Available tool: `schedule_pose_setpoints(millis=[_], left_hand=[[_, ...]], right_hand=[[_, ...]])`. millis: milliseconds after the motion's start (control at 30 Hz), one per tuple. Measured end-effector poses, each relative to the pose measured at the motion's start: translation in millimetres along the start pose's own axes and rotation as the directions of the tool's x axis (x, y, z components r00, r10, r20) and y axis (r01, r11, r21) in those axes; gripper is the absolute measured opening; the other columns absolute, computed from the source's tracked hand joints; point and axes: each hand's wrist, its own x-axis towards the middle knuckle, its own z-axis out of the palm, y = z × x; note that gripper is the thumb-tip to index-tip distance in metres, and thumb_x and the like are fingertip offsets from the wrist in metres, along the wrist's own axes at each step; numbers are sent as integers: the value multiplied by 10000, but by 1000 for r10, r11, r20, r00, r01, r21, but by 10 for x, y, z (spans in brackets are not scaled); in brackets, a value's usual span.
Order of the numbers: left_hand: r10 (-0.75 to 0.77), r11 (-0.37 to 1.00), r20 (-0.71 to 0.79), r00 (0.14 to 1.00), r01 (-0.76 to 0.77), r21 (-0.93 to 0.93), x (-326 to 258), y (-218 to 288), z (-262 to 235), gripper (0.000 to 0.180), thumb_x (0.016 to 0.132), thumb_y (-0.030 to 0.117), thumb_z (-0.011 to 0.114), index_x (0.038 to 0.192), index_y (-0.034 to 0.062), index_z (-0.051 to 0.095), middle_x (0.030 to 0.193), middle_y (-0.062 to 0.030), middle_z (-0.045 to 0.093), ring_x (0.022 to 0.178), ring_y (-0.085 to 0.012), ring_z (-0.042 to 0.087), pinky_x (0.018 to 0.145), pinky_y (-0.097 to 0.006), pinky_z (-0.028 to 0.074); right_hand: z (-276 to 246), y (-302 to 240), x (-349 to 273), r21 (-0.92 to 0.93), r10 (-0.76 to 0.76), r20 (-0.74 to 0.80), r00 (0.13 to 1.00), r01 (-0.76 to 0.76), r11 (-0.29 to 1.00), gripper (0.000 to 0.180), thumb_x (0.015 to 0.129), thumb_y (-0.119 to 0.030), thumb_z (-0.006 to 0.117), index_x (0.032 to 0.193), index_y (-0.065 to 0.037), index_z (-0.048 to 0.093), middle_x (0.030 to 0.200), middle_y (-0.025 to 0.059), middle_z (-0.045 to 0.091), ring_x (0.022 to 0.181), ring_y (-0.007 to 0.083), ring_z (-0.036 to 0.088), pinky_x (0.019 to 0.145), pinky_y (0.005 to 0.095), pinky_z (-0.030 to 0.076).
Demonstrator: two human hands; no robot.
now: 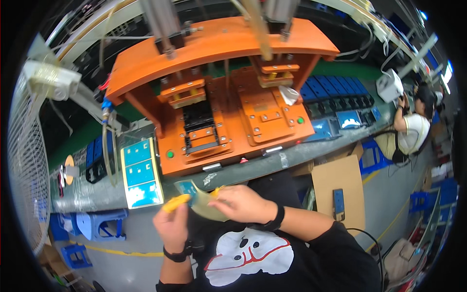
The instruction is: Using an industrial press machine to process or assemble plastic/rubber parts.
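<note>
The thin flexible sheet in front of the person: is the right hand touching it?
Touching. The head view shows the right hand pinching the upper edge of the thin flexible sheet with yellow-capped fingertips; no gap is visible.

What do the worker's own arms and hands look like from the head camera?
Both forearms are bare. The left hand and right hand each have yellow finger cots on the fingertips and a black wristband. Black short sleeves start at the upper arms.

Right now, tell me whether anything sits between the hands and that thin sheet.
Nothing visible does. The left hand and right hand both already pinch the thin sheet with yellow-capped fingertips, in front of the orange press fixture.
</note>
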Motion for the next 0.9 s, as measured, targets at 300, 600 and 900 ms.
schedule_pose_setpoints(millis=[300, 600, 900], left_hand=[[-30, 769, 226, 974, 167, -617, 207, -284, -115, 407, 1095, 282, 506, 1396, 10, 532, 1371, -173, 628, 1221, -285, 629, 1042, -468, 494], [-44, 826, 567, 823, 349, -443, 264, -314, 557, 269, 1062, 129, 561, 1296, 0, 540, 1252, -173, 656, 1134, -263, 662, 1010, -414, 517], [207, 865, 633, 746, -442, 238, 649, 120, 199, 372, 842, 150, 745, 1169, -15, 677, 1265, -200, 664, 1215, -371, 611, 1080, -435, 436]], right_hand=[[-640, 1678, -2070, 869, 850, -450, 274, -84, 487, 246, 1084, -168, 552, 1214, 28, 628, 1113, 139, 734, 908, 183, 730, 787, 329, 600], [1207, 2449, -5124, 978, 960, 140, -244, 183, -97, 323, 1069, -367, 549, 869, -117, 599, 645, 67, 550, 517, 243, 553, 463, 432, 439], [1205, 3107, -5928, 802, 884, -309, -351, -596, 44, 345, 1057, -348, 469, 1093, -61, 658, 899, 108, 659, 764, 244, 644, 626, 412, 533]])
